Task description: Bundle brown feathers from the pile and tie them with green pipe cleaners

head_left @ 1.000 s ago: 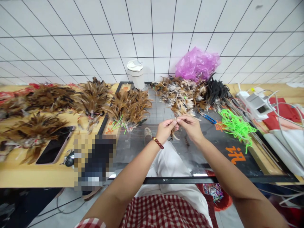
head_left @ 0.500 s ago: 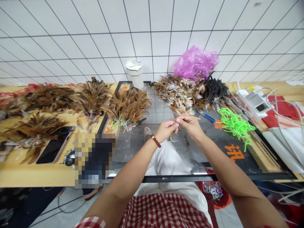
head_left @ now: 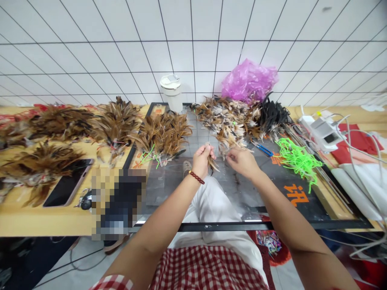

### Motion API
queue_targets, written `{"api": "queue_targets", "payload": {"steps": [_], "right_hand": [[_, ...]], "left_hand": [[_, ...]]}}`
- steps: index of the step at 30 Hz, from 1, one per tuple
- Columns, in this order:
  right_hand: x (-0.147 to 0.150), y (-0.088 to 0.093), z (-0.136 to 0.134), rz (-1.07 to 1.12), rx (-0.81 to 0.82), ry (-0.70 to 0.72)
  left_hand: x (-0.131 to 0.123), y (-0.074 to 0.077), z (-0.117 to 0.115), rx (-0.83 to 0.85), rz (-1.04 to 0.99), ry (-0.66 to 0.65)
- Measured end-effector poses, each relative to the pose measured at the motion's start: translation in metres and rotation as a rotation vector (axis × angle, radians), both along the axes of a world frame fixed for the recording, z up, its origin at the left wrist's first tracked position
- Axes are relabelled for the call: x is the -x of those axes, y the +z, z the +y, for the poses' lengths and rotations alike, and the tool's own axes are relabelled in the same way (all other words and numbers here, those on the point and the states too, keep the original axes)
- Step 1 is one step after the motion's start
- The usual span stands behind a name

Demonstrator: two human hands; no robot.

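Observation:
My left hand (head_left: 202,160), with a beaded bracelet at its wrist, is closed around a small bunch of brown feathers (head_left: 213,163) whose tips point down to the right. A short gap away, my right hand (head_left: 242,162) is at the near edge of the loose feather pile (head_left: 229,121). Its fingers are curled together, and whatever they pinch is too small to make out. Left of my hands lies a heap of brown feather bunches (head_left: 166,135) with green ties. Blue thread snips (head_left: 262,149) rest just right of my right hand.
Bright green cords (head_left: 298,159) lie at the right beside a white device (head_left: 328,133) with cables. A white cup (head_left: 172,93) and a purple plastic bag (head_left: 250,80) stand along the tiled wall. At left are a phone (head_left: 68,185) and more feather bunches (head_left: 62,123).
My hands were together and are now apart. The left has moved left and turned upright with the feathers showing; the right stays near the pile.

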State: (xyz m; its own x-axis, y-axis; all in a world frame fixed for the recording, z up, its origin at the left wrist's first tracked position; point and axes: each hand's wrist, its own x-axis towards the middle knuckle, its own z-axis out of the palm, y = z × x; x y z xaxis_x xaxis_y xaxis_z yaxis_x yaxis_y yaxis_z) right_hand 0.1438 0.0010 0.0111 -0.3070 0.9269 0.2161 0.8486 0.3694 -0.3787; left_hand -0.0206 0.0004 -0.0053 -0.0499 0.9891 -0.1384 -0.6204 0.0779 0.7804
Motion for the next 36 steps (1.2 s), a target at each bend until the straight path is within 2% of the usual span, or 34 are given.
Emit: {"api": "queue_targets", "payload": {"steps": [4,7,11,15,21,25,27,29,31,34,36], "right_hand": [[-0.003,-0.013,0.011,0.299,0.005,-0.047],[-0.009,-0.017,0.015,0.364,-0.048,-0.09],[-0.013,-0.013,0.012,0.214,-0.17,-0.097],[-0.006,-0.013,0.007,0.108,-0.143,-0.063],[0.007,-0.027,0.018,0.065,-0.152,-0.143],[0.005,-0.026,0.023,-0.061,-0.161,-0.162],[0.002,-0.025,0.023,-0.028,-0.17,-0.155],[0.0,-0.024,0.023,0.147,-0.187,-0.164],[0.001,-0.024,0.023,0.459,-0.139,-0.169],[0.004,-0.022,0.023,1.024,0.095,-0.138],[0.007,-0.018,0.021,1.3,0.216,-0.101]], "left_hand": [[0.0,-0.001,0.0,0.002,-0.011,-0.003],[0.0,-0.002,0.001,0.003,0.004,-0.003],[0.0,-0.002,0.001,-0.001,0.008,-0.006],[0.0,-0.003,0.001,-0.013,0.007,-0.006],[-0.003,-0.004,0.001,-0.004,0.025,-0.011],[-0.003,-0.004,0.001,-0.013,0.039,-0.015],[-0.003,-0.004,0.001,-0.018,0.042,-0.019],[-0.003,-0.005,0.001,-0.019,0.052,-0.019],[-0.003,-0.005,0.002,-0.022,0.064,-0.017],[-0.002,-0.005,0.001,-0.021,0.077,-0.019],[-0.001,-0.004,-0.001,-0.007,0.087,-0.068]]}}
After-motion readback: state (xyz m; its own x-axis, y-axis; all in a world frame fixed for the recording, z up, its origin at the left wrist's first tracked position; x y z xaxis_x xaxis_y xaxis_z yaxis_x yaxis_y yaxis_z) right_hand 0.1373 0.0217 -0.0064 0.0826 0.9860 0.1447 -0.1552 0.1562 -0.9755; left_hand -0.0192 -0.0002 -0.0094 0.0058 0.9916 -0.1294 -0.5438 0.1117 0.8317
